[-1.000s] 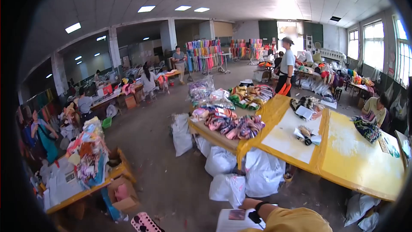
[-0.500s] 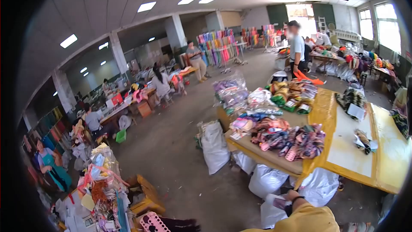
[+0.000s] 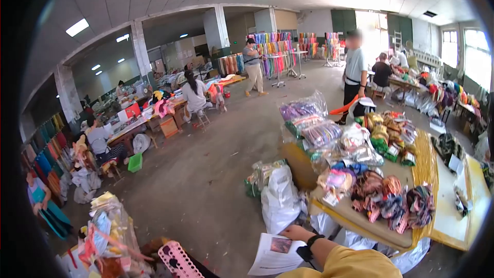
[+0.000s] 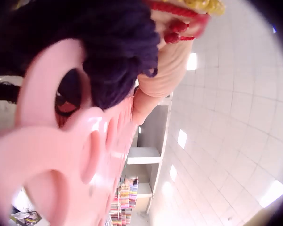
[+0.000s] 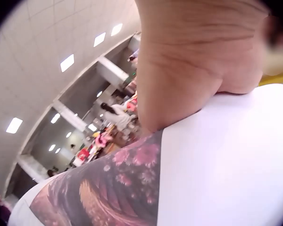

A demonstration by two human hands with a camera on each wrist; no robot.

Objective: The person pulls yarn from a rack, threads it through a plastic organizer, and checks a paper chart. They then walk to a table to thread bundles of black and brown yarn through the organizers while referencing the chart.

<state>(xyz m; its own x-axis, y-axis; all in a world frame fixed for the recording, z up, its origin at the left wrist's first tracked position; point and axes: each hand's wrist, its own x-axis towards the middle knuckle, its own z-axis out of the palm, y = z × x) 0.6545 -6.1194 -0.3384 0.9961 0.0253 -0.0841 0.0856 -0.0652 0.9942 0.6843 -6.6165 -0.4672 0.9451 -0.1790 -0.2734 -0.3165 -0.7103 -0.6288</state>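
In the head view my right hand (image 3: pixel 297 233) holds a white sheet of paper (image 3: pixel 262 257) by its edge, with a dark printed picture on it. The right wrist view shows that hand (image 5: pixel 193 70) close up, gripping the sheet (image 5: pixel 221 160); pink flowers show in the print. My left hand (image 4: pixel 155 87) holds a pink plastic strip with rows of round holes (image 4: pixel 42 141), and dark purple yarn (image 4: pixel 118 52) hangs from it. Most of the left fingers are hidden behind strip and yarn. At the head view's bottom edge the pink strip (image 3: pixel 177 262) appears.
On the right a table (image 3: pixel 334 208) bears bagged and bundled yarn (image 3: pixel 375 190). White sacks (image 3: pixel 280 201) stand beside and under it. A heaped table (image 3: pixel 110 226) is at lower left. A person (image 3: pixel 355 69) stands beyond the yarn table; others sit along the left. Concrete floor (image 3: pixel 206 190) lies between.
The view has swung right and forward, bringing the yarn table nearer. My right hand with the sheet stays low in front, its printed side now more visible. The standing person looks closer.
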